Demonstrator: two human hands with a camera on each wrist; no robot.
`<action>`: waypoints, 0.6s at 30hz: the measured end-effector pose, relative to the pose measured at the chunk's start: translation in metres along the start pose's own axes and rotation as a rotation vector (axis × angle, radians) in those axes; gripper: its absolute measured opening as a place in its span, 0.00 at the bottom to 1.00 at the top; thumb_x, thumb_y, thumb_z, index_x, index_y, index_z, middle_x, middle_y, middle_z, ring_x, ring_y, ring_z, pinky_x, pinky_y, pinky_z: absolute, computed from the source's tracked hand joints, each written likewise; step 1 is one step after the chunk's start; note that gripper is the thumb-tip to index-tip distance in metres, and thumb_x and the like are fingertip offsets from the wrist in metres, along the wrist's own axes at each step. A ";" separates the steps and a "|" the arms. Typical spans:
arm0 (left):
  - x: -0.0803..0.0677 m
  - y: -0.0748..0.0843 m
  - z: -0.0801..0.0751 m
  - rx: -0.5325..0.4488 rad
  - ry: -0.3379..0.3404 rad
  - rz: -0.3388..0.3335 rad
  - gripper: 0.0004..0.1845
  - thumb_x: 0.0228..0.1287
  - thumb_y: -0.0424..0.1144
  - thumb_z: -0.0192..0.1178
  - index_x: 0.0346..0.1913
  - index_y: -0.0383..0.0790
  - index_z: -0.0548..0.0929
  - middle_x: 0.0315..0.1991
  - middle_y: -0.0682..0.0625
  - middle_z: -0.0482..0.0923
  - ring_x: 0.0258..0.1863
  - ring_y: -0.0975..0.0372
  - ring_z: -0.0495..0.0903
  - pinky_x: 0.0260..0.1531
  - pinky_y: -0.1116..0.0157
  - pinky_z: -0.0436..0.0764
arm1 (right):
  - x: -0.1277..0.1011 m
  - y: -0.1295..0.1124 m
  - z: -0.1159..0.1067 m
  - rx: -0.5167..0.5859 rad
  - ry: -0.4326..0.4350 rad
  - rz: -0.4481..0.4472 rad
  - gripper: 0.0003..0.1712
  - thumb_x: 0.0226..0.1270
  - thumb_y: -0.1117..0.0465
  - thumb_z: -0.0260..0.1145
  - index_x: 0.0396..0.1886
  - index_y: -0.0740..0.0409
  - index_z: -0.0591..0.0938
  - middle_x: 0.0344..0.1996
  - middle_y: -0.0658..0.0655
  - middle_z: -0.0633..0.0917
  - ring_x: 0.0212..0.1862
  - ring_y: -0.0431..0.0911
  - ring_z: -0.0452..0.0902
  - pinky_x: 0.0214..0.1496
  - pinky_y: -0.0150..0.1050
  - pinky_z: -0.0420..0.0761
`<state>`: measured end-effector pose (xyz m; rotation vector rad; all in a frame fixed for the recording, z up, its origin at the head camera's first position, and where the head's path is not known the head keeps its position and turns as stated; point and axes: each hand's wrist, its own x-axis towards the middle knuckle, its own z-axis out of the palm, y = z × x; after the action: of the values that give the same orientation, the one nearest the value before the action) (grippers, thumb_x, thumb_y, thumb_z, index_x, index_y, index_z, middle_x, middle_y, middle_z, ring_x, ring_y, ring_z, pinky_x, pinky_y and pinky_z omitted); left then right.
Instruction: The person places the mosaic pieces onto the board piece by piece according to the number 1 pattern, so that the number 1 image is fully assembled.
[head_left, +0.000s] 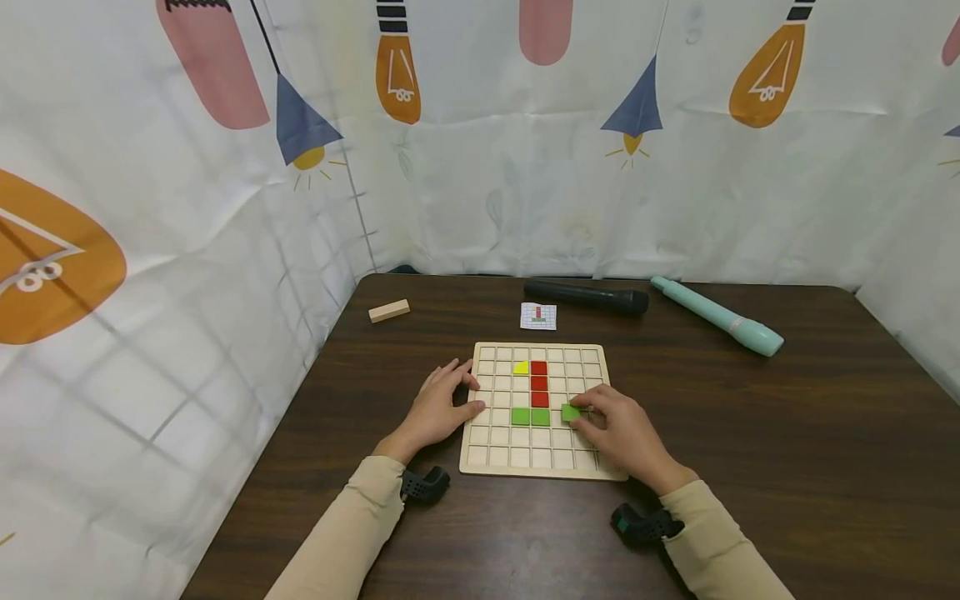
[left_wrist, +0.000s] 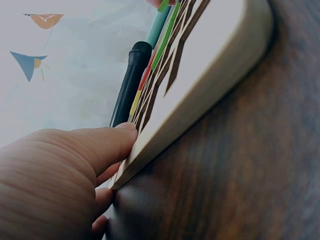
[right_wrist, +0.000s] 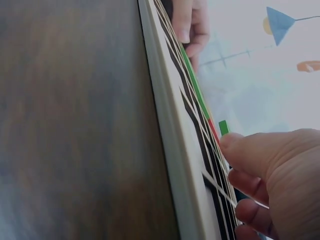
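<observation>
A square wooden grid board (head_left: 498,457) lies on the table. My left hand (head_left: 435,408) holds its left edge, thumb on the rim and fingers along the side. Between thumb and fingers, my right hand (head_left: 624,429) pinches a green square tile (head_left: 570,412) over the board's right half. In the right wrist view that green tile (right_wrist: 223,127) is raised above the grid. Two green tiles (head_left: 521,417) sit side by side in one row. Above the right one runs a column of red tiles (head_left: 539,383), with a yellow triangular tile (head_left: 522,368) left of its top.
Behind the board lies a small card (head_left: 538,317) printed with a coloured grid pattern. A black microphone (head_left: 585,297) and a mint-green tube-shaped object (head_left: 716,317) lie at the back. A wooden block (head_left: 389,311) is at the back left of the dark table (head_left: 750,433).
</observation>
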<state>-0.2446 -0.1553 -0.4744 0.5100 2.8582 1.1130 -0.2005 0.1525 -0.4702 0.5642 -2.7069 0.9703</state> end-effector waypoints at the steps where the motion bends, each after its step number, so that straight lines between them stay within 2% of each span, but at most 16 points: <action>1: 0.000 0.000 0.000 0.000 0.000 0.000 0.09 0.64 0.44 0.66 0.42 0.47 0.78 0.75 0.46 0.59 0.76 0.53 0.49 0.75 0.49 0.42 | 0.000 0.000 0.001 -0.004 -0.003 -0.005 0.14 0.59 0.59 0.74 0.46 0.50 0.86 0.44 0.46 0.82 0.42 0.42 0.78 0.43 0.42 0.80; 9: 0.001 -0.001 0.001 -0.006 0.005 -0.004 0.09 0.64 0.45 0.66 0.42 0.47 0.78 0.74 0.47 0.59 0.76 0.53 0.49 0.75 0.48 0.42 | 0.000 -0.003 0.005 -0.035 0.006 -0.036 0.14 0.59 0.59 0.74 0.46 0.51 0.86 0.42 0.44 0.81 0.35 0.39 0.71 0.37 0.36 0.75; 18: 0.002 -0.002 0.002 0.005 0.005 -0.007 0.09 0.64 0.45 0.66 0.42 0.48 0.78 0.75 0.47 0.59 0.76 0.53 0.49 0.75 0.49 0.42 | 0.001 -0.005 0.008 -0.047 0.001 -0.054 0.15 0.58 0.58 0.75 0.46 0.51 0.87 0.42 0.44 0.81 0.37 0.38 0.74 0.38 0.37 0.77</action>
<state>-0.2468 -0.1545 -0.4766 0.4978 2.8650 1.1082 -0.1994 0.1434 -0.4732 0.6240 -2.6907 0.8903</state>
